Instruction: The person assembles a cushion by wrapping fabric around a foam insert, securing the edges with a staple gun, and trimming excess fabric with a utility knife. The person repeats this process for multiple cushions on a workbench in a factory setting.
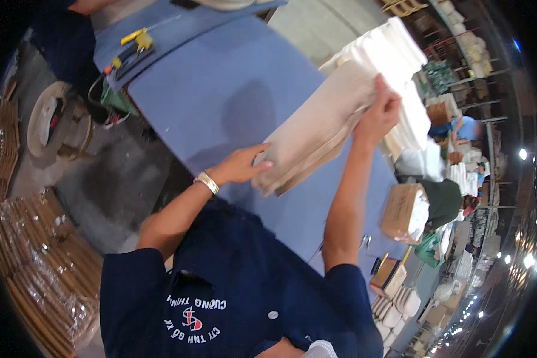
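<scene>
Between my two hands I hold a long beige fabric-covered cushion (319,113), tilted over the blue tabletop (197,89). My left hand (244,164), with a metal-banded watch at the wrist, is closed on its near left end. At the opposite end, my right hand (379,113) pinches the upper corner, where loose cloth hangs along the lower edge. Just past that hand rises a stack of white cushions (394,53). The cushion's underside is mostly hidden, and its near end is slightly blurred.
A yellow-handled tool (140,42) lies at the table's far left. At right are a cardboard box (400,212) with white material, a small box (389,275) and stacked pads (400,307). Wrapped cardboard (48,268) lines the left side. Another person (464,128) stands in the background.
</scene>
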Demonstrator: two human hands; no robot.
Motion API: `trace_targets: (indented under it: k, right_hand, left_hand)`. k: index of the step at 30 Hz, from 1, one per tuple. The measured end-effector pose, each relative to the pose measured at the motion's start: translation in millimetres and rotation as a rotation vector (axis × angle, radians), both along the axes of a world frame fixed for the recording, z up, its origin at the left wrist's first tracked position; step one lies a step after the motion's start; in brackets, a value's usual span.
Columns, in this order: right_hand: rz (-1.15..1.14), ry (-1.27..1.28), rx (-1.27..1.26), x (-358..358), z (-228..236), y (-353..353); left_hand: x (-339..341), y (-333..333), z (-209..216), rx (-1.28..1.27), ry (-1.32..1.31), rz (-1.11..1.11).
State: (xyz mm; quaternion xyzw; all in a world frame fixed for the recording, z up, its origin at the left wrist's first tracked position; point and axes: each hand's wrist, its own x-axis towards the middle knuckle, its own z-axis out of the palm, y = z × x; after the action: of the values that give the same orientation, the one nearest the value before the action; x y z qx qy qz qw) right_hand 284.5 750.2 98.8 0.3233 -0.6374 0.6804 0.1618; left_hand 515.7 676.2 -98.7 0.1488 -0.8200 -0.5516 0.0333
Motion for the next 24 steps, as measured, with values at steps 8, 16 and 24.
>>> trace_targets:
  k: [8,16,24]
  right_hand:
    - [-0.100,-0.114,-0.130,-84.0,-25.3,23.1]
    - [-0.240,-0.485,-0.147,-105.7,-58.9,86.7]
    - [-0.270,-0.709,-0.041,-119.7,-229.9,149.7]
  left_hand:
    - [5.8,48.1,-90.7,0.017,0.089,0.298]
    - [39.7,6.6,-27.8,-0.245,0.167,0.421]
    - [78.4,-5.2,-5.9,-0.117,0.341,0.348]
